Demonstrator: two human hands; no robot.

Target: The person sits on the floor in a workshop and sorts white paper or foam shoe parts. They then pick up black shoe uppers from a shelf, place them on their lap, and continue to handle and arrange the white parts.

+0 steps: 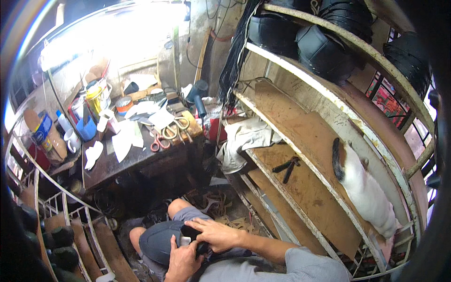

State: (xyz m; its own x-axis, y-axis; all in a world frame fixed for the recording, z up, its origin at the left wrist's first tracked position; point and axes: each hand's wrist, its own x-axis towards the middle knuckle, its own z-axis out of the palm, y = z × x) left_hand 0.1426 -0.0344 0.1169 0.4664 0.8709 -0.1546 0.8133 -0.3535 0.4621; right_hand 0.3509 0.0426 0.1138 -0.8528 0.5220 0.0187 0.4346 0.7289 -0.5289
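Left hand [182, 259]: fingers gripped dark piece [159, 242], likely steadying it
Right hand [217, 235]: fingers crossed its opening; grip unclear
Red scissors [156, 146]: lay near surface [107, 165] edge, presumably handy

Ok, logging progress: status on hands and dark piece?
Left hand, right hand both on dark rounded piece, over lap. White tab between hands. Hands partly hide piece.

Grey short-sleeved shirt [312, 264], grey shorts [189, 213]

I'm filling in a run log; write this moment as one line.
left hand: touching dark piece | right hand: touching same piece | red-handled scissors: on table
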